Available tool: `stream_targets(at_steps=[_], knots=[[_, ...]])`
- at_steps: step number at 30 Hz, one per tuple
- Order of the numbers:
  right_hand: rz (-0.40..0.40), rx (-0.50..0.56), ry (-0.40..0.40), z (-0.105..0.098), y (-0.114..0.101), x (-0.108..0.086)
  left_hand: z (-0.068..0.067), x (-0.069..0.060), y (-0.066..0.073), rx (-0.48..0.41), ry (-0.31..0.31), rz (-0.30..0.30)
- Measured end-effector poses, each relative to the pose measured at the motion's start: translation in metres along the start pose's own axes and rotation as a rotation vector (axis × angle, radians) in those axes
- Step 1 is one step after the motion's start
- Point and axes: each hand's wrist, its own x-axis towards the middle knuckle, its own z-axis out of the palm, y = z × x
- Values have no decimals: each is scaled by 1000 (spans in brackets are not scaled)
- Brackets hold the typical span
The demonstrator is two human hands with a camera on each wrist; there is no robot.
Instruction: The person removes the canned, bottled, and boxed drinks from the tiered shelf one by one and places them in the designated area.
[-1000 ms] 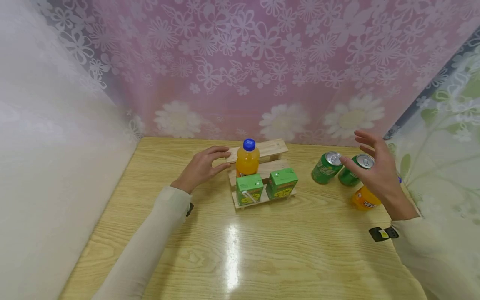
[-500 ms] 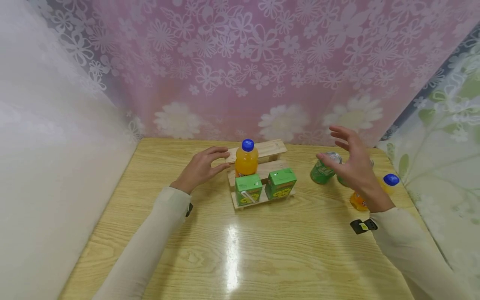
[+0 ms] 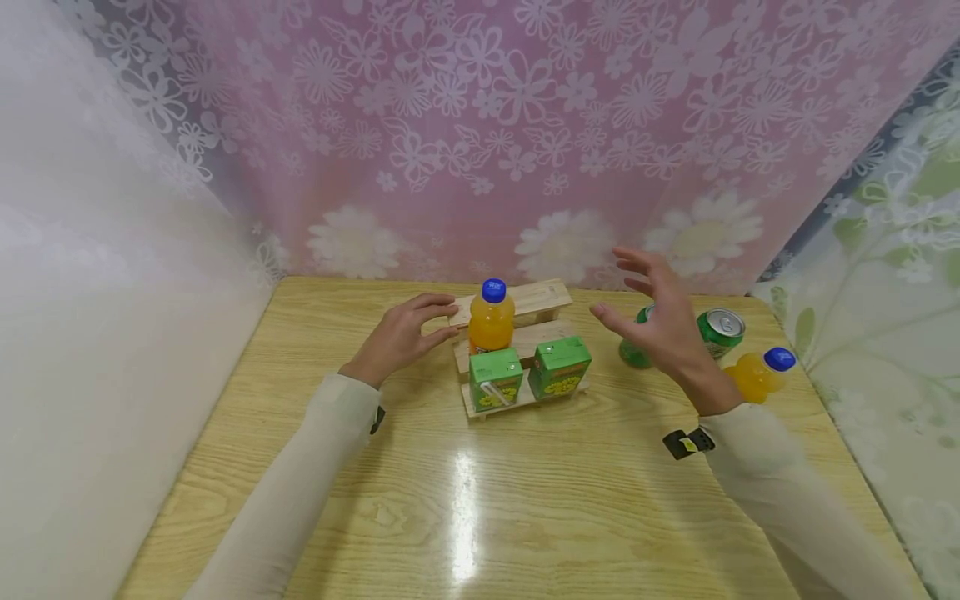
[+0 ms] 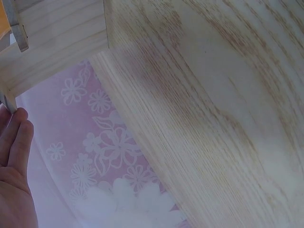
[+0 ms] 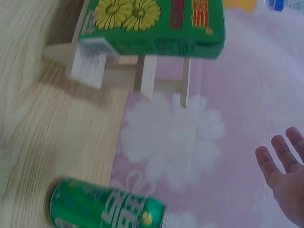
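My left hand [image 3: 405, 337] touches the left end of a stepped wooden rack [image 3: 543, 298] with its fingertips; the left wrist view shows straight fingers against the rack's edge. On the rack, an orange drink bottle [image 3: 492, 323] with a blue cap stands on the middle step. Two green drink cartons, a left one [image 3: 496, 380] and a right one [image 3: 561, 367], sit on the front step. My right hand [image 3: 666, 329], fingers spread and holding nothing, hovers over a green can [image 3: 633, 353], hiding part of it. That can [image 5: 104, 207] also shows in the right wrist view.
A second green can [image 3: 722, 332] stands right of my right hand. Another orange drink bottle [image 3: 756, 377] is beside it, partly hidden by the wrist. The wooden table [image 3: 390, 500] meets a pink floral curtain [image 3: 450, 167] at the back.
My right hand has moved left from over the right-hand can and bottle, past the left can toward the rack. The left hand has stayed at the rack's end.
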Motion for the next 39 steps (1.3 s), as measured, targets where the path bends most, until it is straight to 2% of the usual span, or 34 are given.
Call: stream_targets(at_steps=[5, 13, 26, 35, 39], knots=[[-26, 31, -15, 12, -6, 5, 1, -1, -1, 1, -4, -8], [-22, 61, -29, 29, -17, 14, 0, -1, 0, 1, -8, -12], [-59, 79, -114, 63, -37, 22, 0, -1, 1, 9, -9, -14], [-2, 121, -226, 89, -41, 24, 0, -1, -1, 6, 3, 4], [16, 102, -250, 98, -41, 23, 1, 0, -2, 10, 16, 18]])
